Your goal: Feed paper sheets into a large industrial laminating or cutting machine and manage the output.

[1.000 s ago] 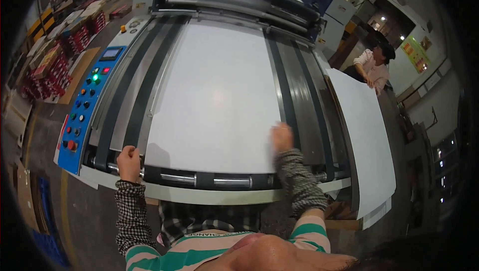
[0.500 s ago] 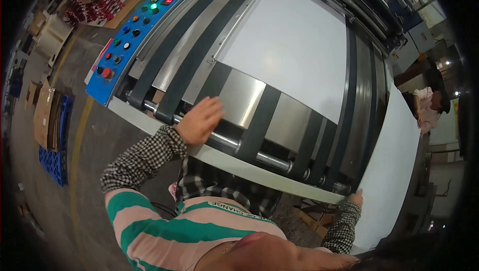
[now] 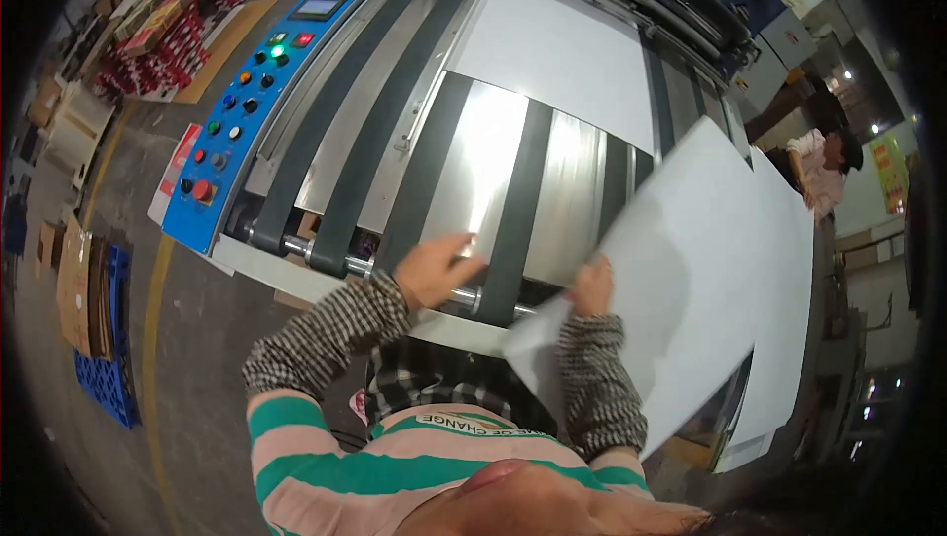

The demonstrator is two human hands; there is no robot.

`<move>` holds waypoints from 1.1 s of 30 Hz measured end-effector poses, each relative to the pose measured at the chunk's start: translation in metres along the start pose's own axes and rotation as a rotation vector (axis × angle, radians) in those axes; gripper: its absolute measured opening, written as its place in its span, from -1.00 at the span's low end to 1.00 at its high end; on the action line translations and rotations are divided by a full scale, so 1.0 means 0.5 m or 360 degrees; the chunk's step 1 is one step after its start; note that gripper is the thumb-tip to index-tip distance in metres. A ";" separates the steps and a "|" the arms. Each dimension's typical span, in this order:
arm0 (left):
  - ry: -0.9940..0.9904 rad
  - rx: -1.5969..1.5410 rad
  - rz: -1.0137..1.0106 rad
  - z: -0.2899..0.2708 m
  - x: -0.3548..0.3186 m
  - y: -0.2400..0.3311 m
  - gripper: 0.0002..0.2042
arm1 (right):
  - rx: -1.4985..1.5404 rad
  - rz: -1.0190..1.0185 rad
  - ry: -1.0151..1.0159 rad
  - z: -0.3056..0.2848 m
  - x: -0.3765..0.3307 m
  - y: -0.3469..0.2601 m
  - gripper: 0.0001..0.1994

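Note:
My right hand [image 3: 594,286] pinches the left edge of a large white sheet [image 3: 691,230]. This sheet is lifted at a slant over the right part of a belt conveyor, hiding several belts there. Above the front roller hovers my left hand [image 3: 434,272], empty, with thumb and fingers apart. Dark belts [image 3: 414,171] run over a shiny metal bed [image 3: 493,132] beneath it. Farther along the bed lies another white sheet [image 3: 562,48], flat, toward the machine's rollers. More white sheets [image 3: 786,260] lie to the right of the conveyor.
A blue control panel [image 3: 237,107] with knobs and a red button lines the conveyor's left side. On the left floor, cardboard [image 3: 87,289] rests on a blue pallet [image 3: 104,378]. Red-and-white bundles [image 3: 148,48] stand far left. A person [image 3: 819,166] is beyond the right-hand sheets.
My right hand has moved left from the sheets at the right, pulling one sheet up over the conveyor. The sheet on the bed has shifted farther away. My left hand has moved slightly right.

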State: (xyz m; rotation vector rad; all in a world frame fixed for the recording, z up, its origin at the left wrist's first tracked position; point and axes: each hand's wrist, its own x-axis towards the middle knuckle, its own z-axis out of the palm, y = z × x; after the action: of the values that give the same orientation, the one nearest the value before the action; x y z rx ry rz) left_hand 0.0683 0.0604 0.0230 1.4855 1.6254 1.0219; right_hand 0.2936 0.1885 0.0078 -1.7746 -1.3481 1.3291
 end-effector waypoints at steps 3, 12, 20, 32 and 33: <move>-0.0310 0.0315 -0.0075 0.073 -0.013 0.067 -0.57 | -0.0244 -0.0876 -0.0089 0.130 0.055 0.085 -0.64; 0.0237 -0.0804 -0.0665 -0.019 -0.190 -0.075 -0.73 | -0.1351 -0.0707 0.0577 -0.052 0.039 0.107 -0.63; 0.0370 -0.1146 -0.0772 -0.030 -0.225 -0.079 -0.75 | -0.1521 -0.0805 0.0024 -0.023 0.108 0.054 -0.48; 0.1082 -0.0007 -0.0713 -0.113 -0.051 -0.119 -0.80 | -0.1611 -0.0873 -0.0035 0.044 0.307 -0.087 -0.48; 0.1060 -0.0001 -0.0698 -0.105 -0.030 -0.097 -0.80 | -0.1570 -0.0959 -0.0053 0.044 0.325 -0.092 -0.51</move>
State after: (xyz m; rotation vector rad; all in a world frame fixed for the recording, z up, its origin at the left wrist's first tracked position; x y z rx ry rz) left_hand 0.0012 0.0391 0.0026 0.7435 2.2707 1.3257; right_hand 0.2574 0.3521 -0.0230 -1.6036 -2.5572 0.3446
